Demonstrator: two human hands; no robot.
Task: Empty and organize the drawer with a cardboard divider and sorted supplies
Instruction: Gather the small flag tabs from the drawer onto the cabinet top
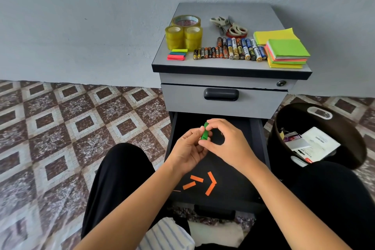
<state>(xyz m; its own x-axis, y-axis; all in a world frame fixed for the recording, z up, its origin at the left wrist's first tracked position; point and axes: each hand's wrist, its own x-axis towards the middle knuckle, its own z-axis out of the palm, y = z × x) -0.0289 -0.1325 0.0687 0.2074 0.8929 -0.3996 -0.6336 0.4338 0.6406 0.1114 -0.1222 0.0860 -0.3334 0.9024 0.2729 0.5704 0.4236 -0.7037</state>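
At the centre of the frame we hold a small stack of green paper strips [204, 133] between both hands. Our left hand [187, 148] curls round it from the left, and our right hand [225, 142] pinches it between thumb and fingers. It sits above the open black metal drawer [241, 170], and loose orange paper strips [200, 182] lie on the drawer floor at lower centre.

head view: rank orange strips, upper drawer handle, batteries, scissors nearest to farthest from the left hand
1. orange strips, open drawer, below the left hand
2. upper drawer handle, cabinet front
3. batteries, cabinet top
4. scissors, behind the batteries
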